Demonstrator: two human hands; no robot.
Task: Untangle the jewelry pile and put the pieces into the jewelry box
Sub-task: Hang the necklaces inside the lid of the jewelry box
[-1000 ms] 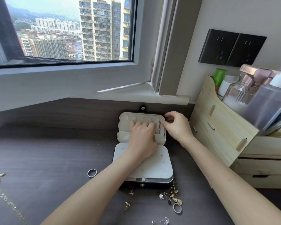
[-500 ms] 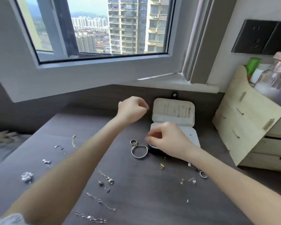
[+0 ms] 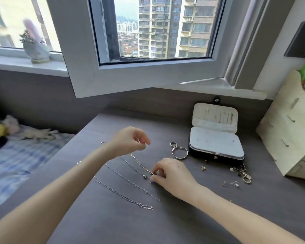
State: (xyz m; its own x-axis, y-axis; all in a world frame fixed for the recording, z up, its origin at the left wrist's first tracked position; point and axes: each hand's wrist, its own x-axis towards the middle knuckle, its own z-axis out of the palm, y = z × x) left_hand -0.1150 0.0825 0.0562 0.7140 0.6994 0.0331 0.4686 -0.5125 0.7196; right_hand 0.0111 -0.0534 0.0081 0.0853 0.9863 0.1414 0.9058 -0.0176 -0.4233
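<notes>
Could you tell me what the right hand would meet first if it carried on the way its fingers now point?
Probably the small pendant just past the right hand fingertips, then the thin silver chains on the desk; depth is uncertain.

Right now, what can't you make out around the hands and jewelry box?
Head view only:
- Chain: its ends are hidden inside the left hand and the right hand.
- Small pieces right of the jewelry box: too small to identify.
- Box lid slots: blurred, contents unclear.
- Wooden organizer: cut off by the right edge.
</notes>
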